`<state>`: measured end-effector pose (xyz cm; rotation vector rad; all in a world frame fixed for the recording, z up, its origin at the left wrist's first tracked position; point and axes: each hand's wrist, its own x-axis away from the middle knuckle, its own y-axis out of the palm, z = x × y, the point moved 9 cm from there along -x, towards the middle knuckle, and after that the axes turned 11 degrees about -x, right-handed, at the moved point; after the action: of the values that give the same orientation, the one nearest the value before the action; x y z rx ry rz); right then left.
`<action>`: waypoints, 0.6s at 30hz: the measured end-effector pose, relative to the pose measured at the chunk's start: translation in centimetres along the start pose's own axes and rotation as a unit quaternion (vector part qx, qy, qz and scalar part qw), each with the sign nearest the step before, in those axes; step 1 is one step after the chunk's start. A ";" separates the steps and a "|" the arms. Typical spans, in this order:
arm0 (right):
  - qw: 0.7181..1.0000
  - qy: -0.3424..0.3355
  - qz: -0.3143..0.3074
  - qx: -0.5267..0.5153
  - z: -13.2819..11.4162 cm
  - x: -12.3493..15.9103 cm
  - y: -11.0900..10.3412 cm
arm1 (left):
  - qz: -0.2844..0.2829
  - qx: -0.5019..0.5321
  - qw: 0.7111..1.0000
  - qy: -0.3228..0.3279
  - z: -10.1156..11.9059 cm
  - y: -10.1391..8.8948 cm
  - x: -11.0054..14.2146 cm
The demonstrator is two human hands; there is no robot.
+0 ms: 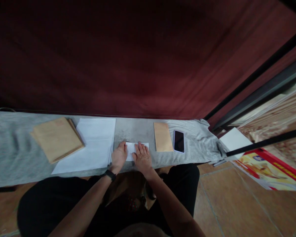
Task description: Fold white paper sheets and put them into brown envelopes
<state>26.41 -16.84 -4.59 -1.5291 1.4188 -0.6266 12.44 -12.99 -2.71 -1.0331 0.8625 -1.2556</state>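
Observation:
A small folded white sheet of paper (130,148) lies on the grey cloth in front of me, between my hands. At its left edge, my left hand (119,156) is closed, thumb and fingers pinching the paper. My right hand (142,158) lies flat on the paper's right part, fingers stretched and slightly apart, hiding some of it. To the left of my hands is a stack of larger white sheets (96,144). Partly on top of that stack rests a pile of brown envelopes (60,136). One single brown envelope (163,136) lies to the right of my right hand.
A phone (179,141) with a dark screen lies right of the single envelope. Grey cloth (197,144) covers the narrow table, with a dark red curtain (138,65) behind it. A red and yellow box (271,168) stands on the tiled floor at right, near dark bars.

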 end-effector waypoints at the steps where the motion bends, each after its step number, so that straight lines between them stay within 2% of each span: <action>1: 1.000 0.005 0.006 0.008 0.6 0.3 -0.3 | 0.003 -0.008 1.000 0.002 0.1 -0.1 0.2; 6: 0.998 0.011 0.056 0.028 2.4 1.6 -1.8 | 0.012 -0.033 0.999 -0.004 0.2 -0.7 0.5; 9: 0.998 0.013 0.063 0.028 2.4 1.8 -1.8 | 0.048 -0.062 0.997 0.003 0.8 -1.2 1.1; 10: 0.998 0.014 0.061 0.028 2.4 1.8 -1.8 | 0.068 -0.073 0.995 0.023 1.4 -1.2 1.4; 12: 0.998 0.016 0.051 0.030 2.3 1.8 -1.6 | 0.092 -0.080 0.987 0.102 3.6 -0.6 2.4; 15: 0.999 0.008 0.028 0.039 2.2 1.9 -1.4 | 0.061 -0.059 0.965 0.247 7.3 2.1 4.6; 18: 0.999 -0.003 0.014 0.046 2.3 2.0 -1.2 | 0.049 -0.061 0.959 0.271 8.2 4.0 5.7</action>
<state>29.30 -18.24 -5.01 -1.4348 1.3862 -0.6605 22.16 -17.52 -3.65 -0.7328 1.4074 -1.4392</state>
